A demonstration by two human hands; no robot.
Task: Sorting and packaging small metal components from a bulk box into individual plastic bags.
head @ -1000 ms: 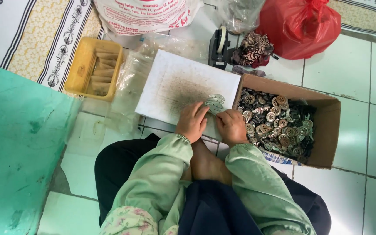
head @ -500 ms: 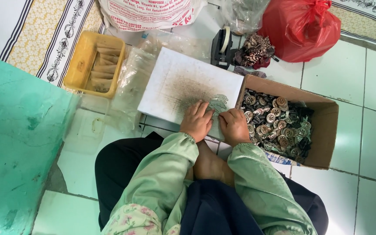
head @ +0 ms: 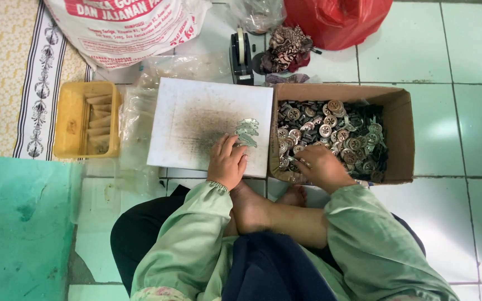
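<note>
Seated on a tiled floor, with a white board laid ahead of the knees and a cardboard box touching the board's right edge. Only a short row of small silvery pieces laid out so far, overlapping, near the board's right edge by its near corner; most of the board bare apart from a dark smudge at its middle. Box heaped with round metal buttons and dark bits, so by the look of it far more left than done. Left hand resting flat on the board's near edge, fingers loosely spread, tips just beside the row, holding nothing visible. Right hand reaching over the box's near wall into the heap, fingers curled down among the buttons; cannot tell whether anything is pinched. Yellow tray of strips well off the board's left edge, clear bags between. Tape dispenser just past the far edge, printed sack and red bag beyond. Green surface close at the near left. Open board to the left of the row; open floor right of the box.
</note>
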